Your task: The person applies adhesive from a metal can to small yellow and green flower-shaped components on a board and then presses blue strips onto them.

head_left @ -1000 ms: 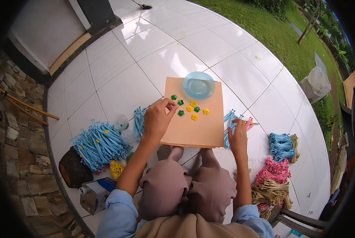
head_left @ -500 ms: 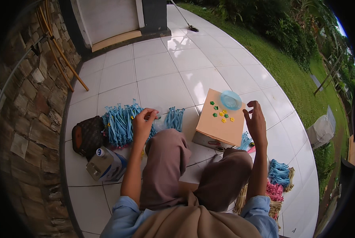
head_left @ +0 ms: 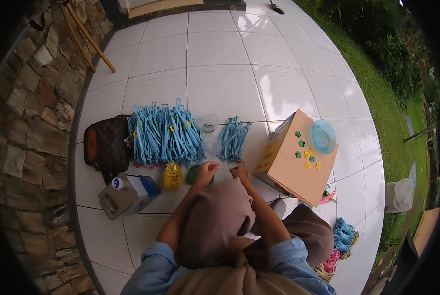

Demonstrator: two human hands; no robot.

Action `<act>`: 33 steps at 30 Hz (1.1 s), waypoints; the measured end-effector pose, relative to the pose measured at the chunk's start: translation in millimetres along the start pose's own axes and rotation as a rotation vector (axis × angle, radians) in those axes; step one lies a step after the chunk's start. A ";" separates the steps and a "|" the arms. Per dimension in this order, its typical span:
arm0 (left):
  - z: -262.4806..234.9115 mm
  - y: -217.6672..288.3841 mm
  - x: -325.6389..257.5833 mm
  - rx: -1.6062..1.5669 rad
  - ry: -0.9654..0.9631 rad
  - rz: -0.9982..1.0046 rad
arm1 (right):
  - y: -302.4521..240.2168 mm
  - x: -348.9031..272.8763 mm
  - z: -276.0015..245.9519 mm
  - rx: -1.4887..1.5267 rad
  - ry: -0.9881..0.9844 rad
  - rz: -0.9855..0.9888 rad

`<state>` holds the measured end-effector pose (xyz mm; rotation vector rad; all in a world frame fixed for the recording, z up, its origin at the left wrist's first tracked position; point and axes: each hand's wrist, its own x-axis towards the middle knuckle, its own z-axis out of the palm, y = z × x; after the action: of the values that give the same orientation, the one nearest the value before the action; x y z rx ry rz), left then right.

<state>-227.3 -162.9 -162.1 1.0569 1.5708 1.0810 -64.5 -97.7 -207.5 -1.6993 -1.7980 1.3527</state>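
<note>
Above my raised knee, my left hand (head_left: pixel 207 173) is closed, fingertips pinched together; anything in them is too small to make out. Close to its right is my right hand (head_left: pixel 238 171), fingers bent together at the near end of a small row of light-blue knotted strips (head_left: pixel 234 140). Whether they grip a strip is hard to see. A larger pile of the same blue strips (head_left: pixel 163 132) lies to the left, dotted with yellow bits. Beside my left hand sit a packet of yellow pieces (head_left: pixel 172 176) and a partly hidden green packet (head_left: pixel 192 174). Clear plastic containers (head_left: pixel 210 143) stand between the piles.
On the right, a cardboard box (head_left: pixel 298 164) bears green and yellow flower-shaped pieces (head_left: pixel 307 153) and a light-blue dish (head_left: pixel 323 137). A metal can (head_left: pixel 129 196) and a brown bag (head_left: pixel 107 143) are at left. Blue bundles (head_left: pixel 344 235) and pink bundles (head_left: pixel 331 261) lie at lower right.
My right hand has moved from beside the box leftward to the small row of strips. My left hand has come down from the clear plastic toward my knee. The view has tilted downward.
</note>
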 end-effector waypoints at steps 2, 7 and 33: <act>8.9 -9.4 -2.3 0.075 0.076 0.016 | 27.6 -10.8 4.1 0.075 0.274 0.086; 40.3 16.5 47.1 0.094 0.179 0.207 | -4.1 17.4 -10.8 0.326 0.426 0.194; 57.4 0.7 134.5 -0.347 0.027 -0.105 | -55.0 68.1 -23.2 0.031 0.511 -0.032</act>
<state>-198.8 -24.7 -200.7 0.7213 1.3795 1.2438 -96.1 -18.3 -177.2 -1.7848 -1.4915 0.8237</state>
